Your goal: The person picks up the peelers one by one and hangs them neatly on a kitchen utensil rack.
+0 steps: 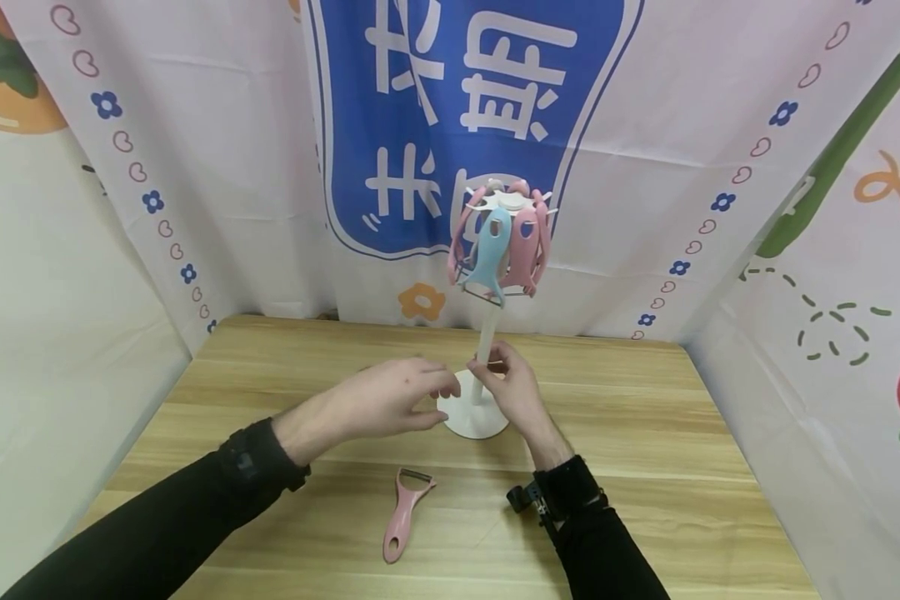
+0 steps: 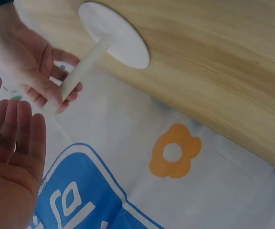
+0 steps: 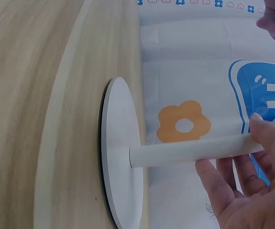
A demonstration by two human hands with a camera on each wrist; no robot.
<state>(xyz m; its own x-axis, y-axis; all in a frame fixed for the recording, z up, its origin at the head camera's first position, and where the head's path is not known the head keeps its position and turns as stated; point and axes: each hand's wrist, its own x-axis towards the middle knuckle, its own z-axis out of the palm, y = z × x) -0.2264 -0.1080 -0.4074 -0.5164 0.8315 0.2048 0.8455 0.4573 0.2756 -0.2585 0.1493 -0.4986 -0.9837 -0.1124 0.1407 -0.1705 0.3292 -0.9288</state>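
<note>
A white display stand has a round base (image 1: 474, 421), a slim pole (image 1: 487, 329) and a spoked top ring (image 1: 510, 202). From the ring hang a light blue peeler (image 1: 490, 250) and several pink ones, such as the pink peeler (image 1: 526, 242) beside it. My right hand (image 1: 516, 387) holds the pole above the base, thumb on one side and fingers on the other. To the left of the pole, my left hand (image 1: 397, 398) hovers with loose fingers, holding nothing. Another pink peeler (image 1: 402, 521) lies on the table in front of the base, blade end away from me.
The wood-grain table (image 1: 645, 433) ends at a printed cloth backdrop (image 1: 270, 208) just behind the stand. Cloth walls (image 1: 810, 400) also border the table's sides. A black strap with a small camera (image 1: 525, 497) is on my right wrist.
</note>
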